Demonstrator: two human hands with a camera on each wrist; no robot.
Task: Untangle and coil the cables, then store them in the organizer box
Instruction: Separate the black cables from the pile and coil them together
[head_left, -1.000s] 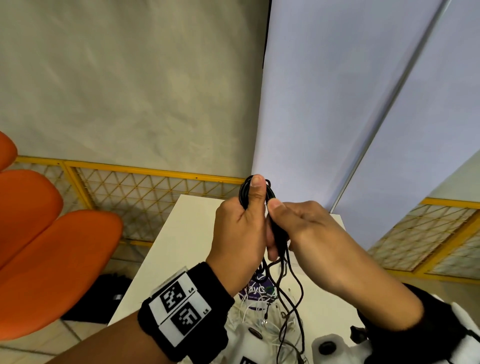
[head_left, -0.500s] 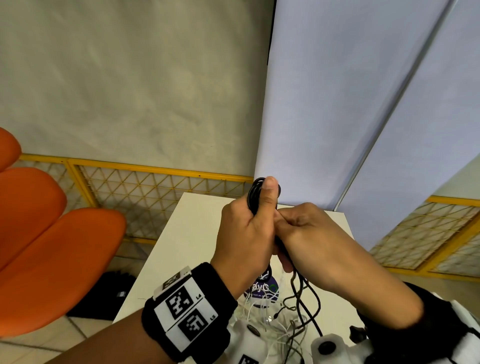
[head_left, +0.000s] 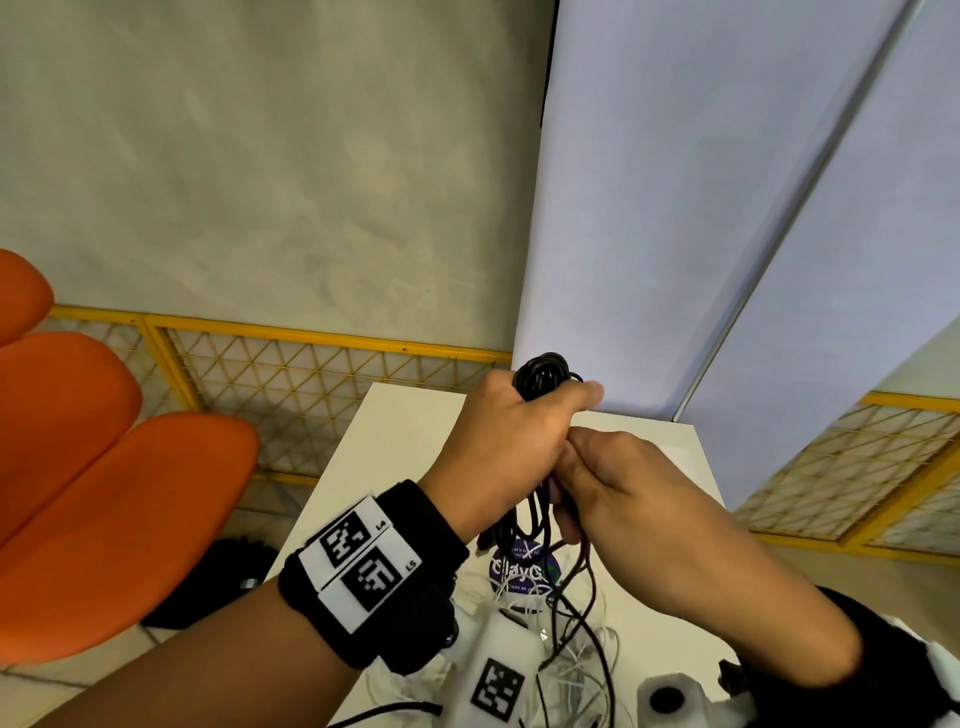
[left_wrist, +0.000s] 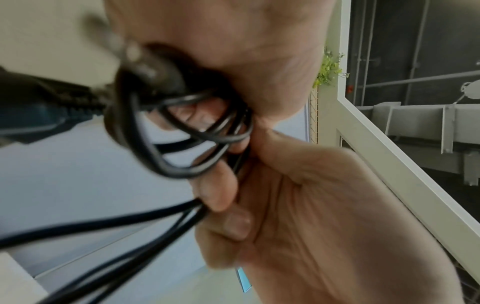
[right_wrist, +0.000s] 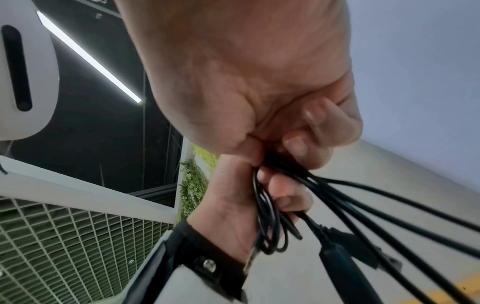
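The left hand (head_left: 506, 447) clenches a coiled black cable (head_left: 543, 373) above the surface (head_left: 395, 441); the right hand (head_left: 631, 499) pinches strands just below (fingertips hidden, loose ends cut off).

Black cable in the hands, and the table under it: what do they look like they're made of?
Black cable: seemingly a rubber or soft plastic jacket, smooth and slightly glossy; it bends into tight loops in the left hand and right hand. Table: flat, matte, off-white, probably laminate or painted board; I cannot tell which.
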